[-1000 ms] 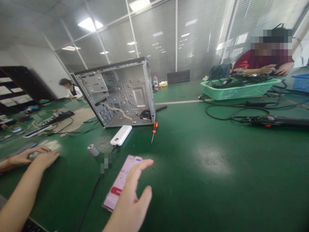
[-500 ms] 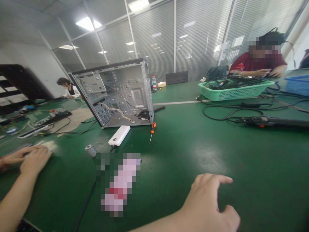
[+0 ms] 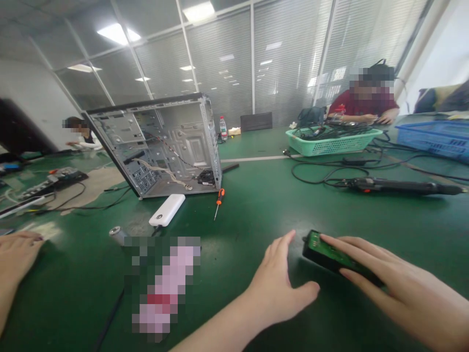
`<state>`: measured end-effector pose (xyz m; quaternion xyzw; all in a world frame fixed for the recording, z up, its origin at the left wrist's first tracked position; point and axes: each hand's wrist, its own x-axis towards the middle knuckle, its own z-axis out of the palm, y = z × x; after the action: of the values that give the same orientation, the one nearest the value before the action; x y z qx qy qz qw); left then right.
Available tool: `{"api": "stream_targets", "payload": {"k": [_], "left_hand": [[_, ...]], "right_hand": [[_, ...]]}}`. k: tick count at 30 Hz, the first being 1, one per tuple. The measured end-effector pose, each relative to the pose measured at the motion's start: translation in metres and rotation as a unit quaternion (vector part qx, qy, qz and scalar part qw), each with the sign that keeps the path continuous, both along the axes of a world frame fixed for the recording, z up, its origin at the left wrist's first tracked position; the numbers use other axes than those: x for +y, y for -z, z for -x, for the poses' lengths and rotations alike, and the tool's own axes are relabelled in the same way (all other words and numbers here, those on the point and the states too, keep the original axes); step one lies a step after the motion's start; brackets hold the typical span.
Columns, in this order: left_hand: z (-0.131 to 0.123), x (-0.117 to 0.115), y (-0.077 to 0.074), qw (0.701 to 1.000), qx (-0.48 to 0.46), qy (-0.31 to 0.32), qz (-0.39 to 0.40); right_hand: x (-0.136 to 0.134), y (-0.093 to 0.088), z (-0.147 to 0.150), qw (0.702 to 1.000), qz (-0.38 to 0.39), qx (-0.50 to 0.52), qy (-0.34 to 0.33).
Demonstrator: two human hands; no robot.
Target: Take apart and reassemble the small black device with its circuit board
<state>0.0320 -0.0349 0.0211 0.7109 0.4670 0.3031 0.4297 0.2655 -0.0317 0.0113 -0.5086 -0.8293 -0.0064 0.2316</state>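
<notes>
In the lower right of the head view, my right hand grips a small black box with a green circuit board showing in its open top. My fingers lie over the board and the thumb presses on the near side. Left of the box, my left hand is above the table, fingers stretched out and thumb spread toward the box. It holds nothing and is apart from the box. The far end of the box is hidden under my right hand.
Ahead stands an open computer case, with a white power bank, an orange screwdriver and a small metal cylinder near it. An electric screwdriver and a green basket are to the right. Another person's hand rests at left.
My right hand has come into view from the right, holding the black box. My left hand has shifted slightly left in the picture. The view has turned a little to the right.
</notes>
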Motion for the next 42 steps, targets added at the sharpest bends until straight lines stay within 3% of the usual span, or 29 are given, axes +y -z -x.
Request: {"api": "stream_targets", "payload": {"k": [3, 8, 20, 26, 31, 36, 42], "left_hand": [[0.005, 0.005, -0.002, 0.999, 0.000, -0.028, -0.041], [0.011, 0.015, 0.001, 0.995, 0.004, -0.053, -0.085], [0.016, 0.025, 0.008, 0.996, 0.014, -0.078, -0.042], [0.016, 0.026, 0.007, 0.995, 0.038, -0.086, -0.030], [0.017, 0.025, 0.003, 0.988, 0.114, -0.083, -0.059], [0.017, 0.024, 0.003, 0.985, 0.134, -0.096, -0.050], [0.017, 0.026, 0.005, 0.988, 0.077, -0.090, -0.099]], "right_hand": [[0.008, -0.014, 0.038, 0.996, 0.036, -0.007, -0.084], [0.014, -0.015, 0.064, 0.990, 0.089, -0.014, -0.105], [0.021, -0.001, 0.054, 0.979, 0.154, 0.117, -0.064], [0.025, 0.000, 0.043, 0.973, 0.185, 0.130, -0.046], [0.030, 0.004, 0.033, 0.969, 0.217, 0.110, -0.032], [0.029, 0.005, 0.035, 0.972, 0.207, 0.111, -0.022], [0.029, 0.006, 0.040, 0.973, 0.183, 0.143, -0.017]]}}
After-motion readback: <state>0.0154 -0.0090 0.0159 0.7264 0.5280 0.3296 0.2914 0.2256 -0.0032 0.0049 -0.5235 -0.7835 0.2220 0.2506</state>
